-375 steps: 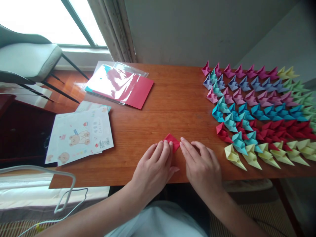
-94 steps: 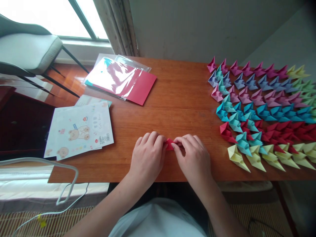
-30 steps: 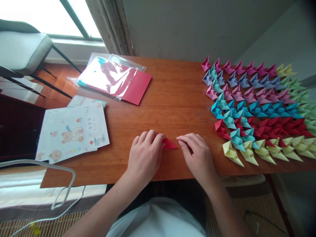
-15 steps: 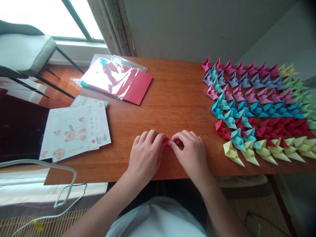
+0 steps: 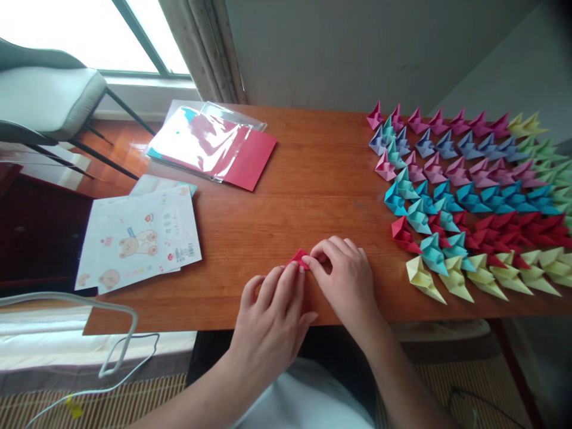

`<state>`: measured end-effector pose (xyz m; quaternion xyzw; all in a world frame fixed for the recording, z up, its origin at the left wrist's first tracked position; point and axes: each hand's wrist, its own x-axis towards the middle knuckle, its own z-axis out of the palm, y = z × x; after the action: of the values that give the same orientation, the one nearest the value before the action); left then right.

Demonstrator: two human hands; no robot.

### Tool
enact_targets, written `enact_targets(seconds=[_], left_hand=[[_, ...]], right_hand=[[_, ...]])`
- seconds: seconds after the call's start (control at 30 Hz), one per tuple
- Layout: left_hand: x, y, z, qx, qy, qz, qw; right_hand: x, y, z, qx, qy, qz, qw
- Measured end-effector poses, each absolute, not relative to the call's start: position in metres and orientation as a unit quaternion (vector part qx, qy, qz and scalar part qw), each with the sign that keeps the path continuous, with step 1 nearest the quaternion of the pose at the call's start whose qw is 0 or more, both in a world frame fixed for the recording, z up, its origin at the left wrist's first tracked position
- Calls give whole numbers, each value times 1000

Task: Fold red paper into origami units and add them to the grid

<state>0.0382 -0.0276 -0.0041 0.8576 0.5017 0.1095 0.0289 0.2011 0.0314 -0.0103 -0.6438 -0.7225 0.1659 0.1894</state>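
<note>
A small folded piece of red paper [image 5: 300, 257] lies on the wooden table near its front edge. My left hand [image 5: 272, 307] reaches over it from below, fingers stretched and thumb apart, fingertips pressing on the paper's lower left side. From the right, my right hand [image 5: 343, 268] pinches the paper's right edge between thumb and forefinger. The fingertips cover part of the paper, so its exact fold cannot be made out.
Rows of folded paper pieces in several colours, such as a pale yellow one [image 5: 424, 279], stand on the right. A plastic-wrapped stack of coloured paper [image 5: 214, 146] lies at the back left. Bear-printed packaging [image 5: 143, 238] overhangs the table's left edge. A chair [image 5: 53, 95] stands beyond.
My left hand has shifted down toward me, and its fingers have straightened onto the paper with the thumb let go. More of the red paper shows. My right hand stays nearly still.
</note>
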Motion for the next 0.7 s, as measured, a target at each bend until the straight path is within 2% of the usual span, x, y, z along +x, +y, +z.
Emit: enact_targets(seconds=[0.7], left_hand=[[12, -27, -9, 862, 492, 125, 7]], right_hand=[[201, 31, -9, -641, -731, 157, 174]])
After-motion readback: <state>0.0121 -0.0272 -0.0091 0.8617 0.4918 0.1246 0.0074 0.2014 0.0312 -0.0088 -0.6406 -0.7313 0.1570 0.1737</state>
